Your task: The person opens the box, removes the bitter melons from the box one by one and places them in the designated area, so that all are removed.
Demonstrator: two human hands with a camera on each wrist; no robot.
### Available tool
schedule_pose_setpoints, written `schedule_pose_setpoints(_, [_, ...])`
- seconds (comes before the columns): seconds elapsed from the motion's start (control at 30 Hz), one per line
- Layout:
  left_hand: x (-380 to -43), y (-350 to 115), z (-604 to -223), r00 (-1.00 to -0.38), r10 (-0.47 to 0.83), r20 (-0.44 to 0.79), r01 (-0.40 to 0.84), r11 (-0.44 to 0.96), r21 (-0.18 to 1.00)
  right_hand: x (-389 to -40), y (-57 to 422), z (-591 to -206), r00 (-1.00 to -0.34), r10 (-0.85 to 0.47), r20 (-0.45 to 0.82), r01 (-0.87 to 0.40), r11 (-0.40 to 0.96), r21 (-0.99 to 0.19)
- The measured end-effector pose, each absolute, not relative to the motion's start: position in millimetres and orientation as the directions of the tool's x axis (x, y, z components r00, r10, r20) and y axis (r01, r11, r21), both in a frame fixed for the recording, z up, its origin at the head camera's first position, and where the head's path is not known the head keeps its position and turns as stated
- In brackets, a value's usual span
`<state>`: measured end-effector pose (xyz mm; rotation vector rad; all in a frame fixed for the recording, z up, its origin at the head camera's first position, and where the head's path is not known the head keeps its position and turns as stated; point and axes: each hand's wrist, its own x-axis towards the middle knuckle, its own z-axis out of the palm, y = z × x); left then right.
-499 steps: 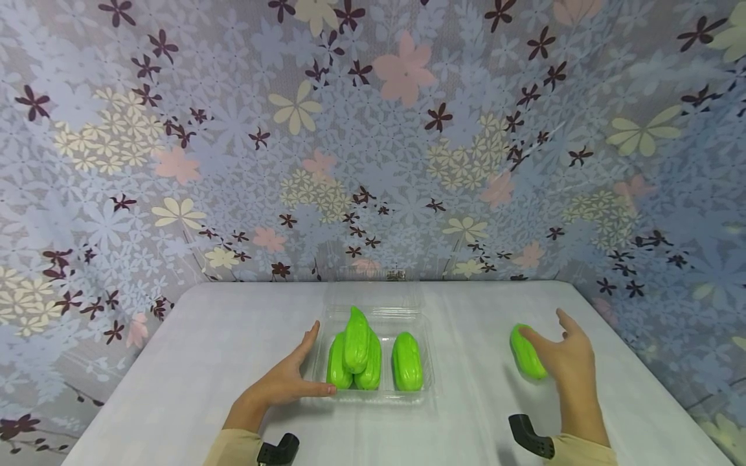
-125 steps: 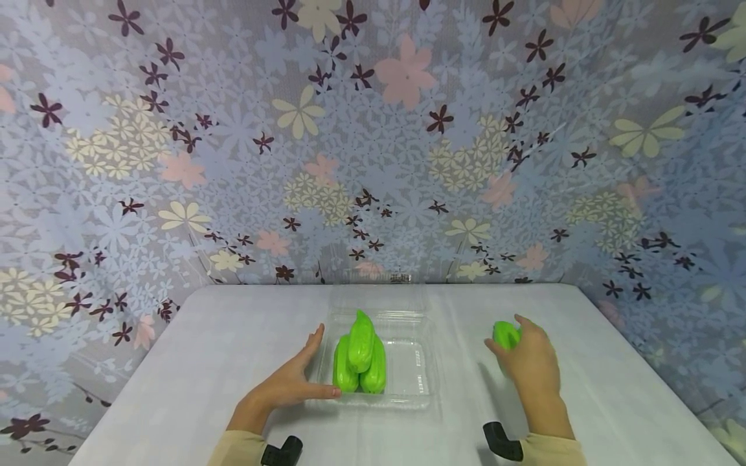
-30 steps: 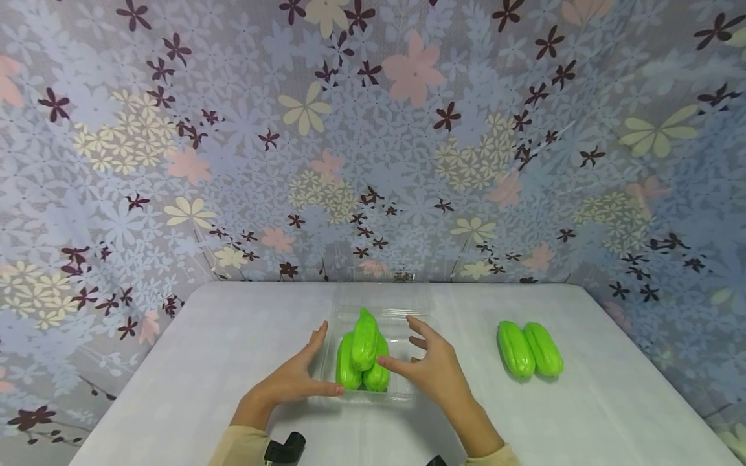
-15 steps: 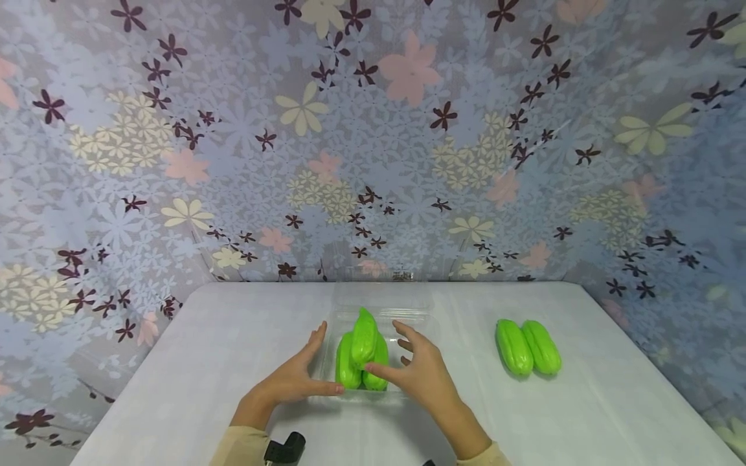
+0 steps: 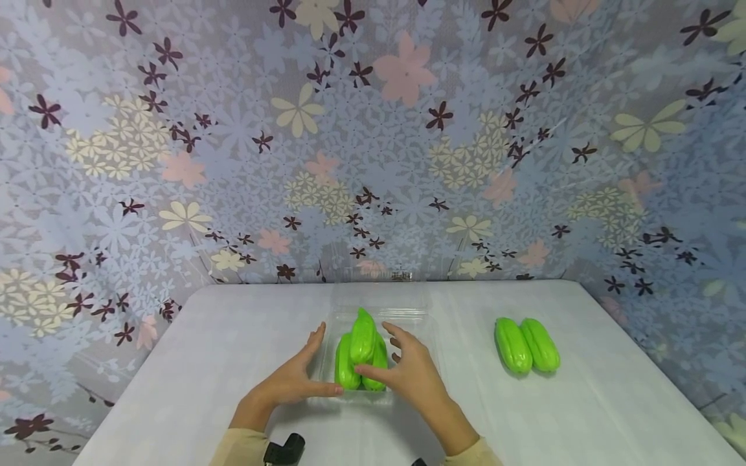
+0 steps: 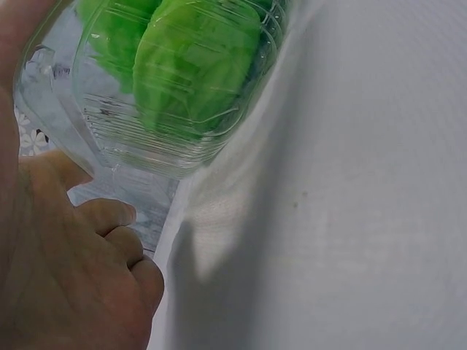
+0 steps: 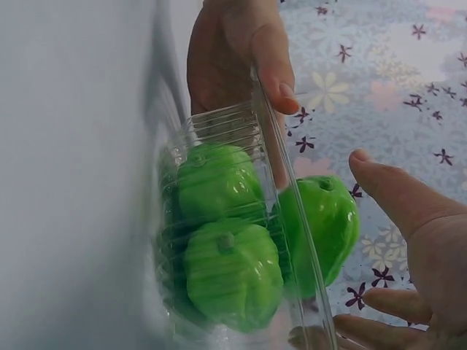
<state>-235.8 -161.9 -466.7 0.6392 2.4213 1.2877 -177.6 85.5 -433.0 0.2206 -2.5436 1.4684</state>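
Note:
In the head view, a clear plastic box [image 5: 408,314] holds three bright green ribbed vegetables, one [image 5: 363,340] lying on top of two others. My left hand [image 5: 288,380] spreads along the box's left side, its thumb at the near-left rim. In the right wrist view that thumb crosses the rim, and the top vegetable [image 7: 325,230] rises above the box edge. My right hand [image 5: 410,372] hovers over the box's right half, thumb tip by the top vegetable's near end. The right wrist view shows a gap between that vegetable and the right hand's fingers [image 7: 387,332].
Two more green vegetables [image 5: 527,346] lie side by side on the white-covered table [image 5: 466,414], right of the box. The box's transparent lid [image 5: 379,292] stands folded back against a flower-patterned cloth [image 5: 373,162] behind the table.
Since the oldest frame, a vegetable from the box's right side has come to lie beside the one on the table. In the last second my right hand has moved left toward the top vegetable.

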Motion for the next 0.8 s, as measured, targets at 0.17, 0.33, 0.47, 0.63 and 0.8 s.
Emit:
schedule_pose_setpoints(0.17, [-235.2,-161.7,-465.9,-0.846,0.528,-0.071,0.235,0.490,0.839,-180.6,80.7,-431.5,-0.974,-0.008,0.228,-0.196,0.546,-0.815])
schedule_pose_setpoints(0.33, [-234.4,-161.7,-464.5,-0.847,0.528,-0.065,0.237,0.484,0.842,-183.8,76.3,-428.7,-0.980,0.016,0.200,-0.161,0.537,-0.828])
schedule_pose_setpoints(0.47, [-234.5,-161.5,-464.8,-0.848,0.525,-0.067,0.235,0.487,0.841,-186.7,72.7,-428.3,-0.980,0.022,0.199,-0.155,0.545,-0.824])
schedule_pose_setpoints(0.63, [-234.7,-161.4,-465.3,-0.851,0.520,-0.068,0.233,0.490,0.840,-189.6,68.5,-430.0,-0.978,0.038,0.203,-0.144,0.580,-0.802])
schedule_pose_setpoints(0.8, [-234.7,-161.6,-465.3,-0.850,0.522,-0.068,0.233,0.489,0.841,-191.2,64.5,-431.0,-0.979,0.043,0.199,-0.136,0.587,-0.798])
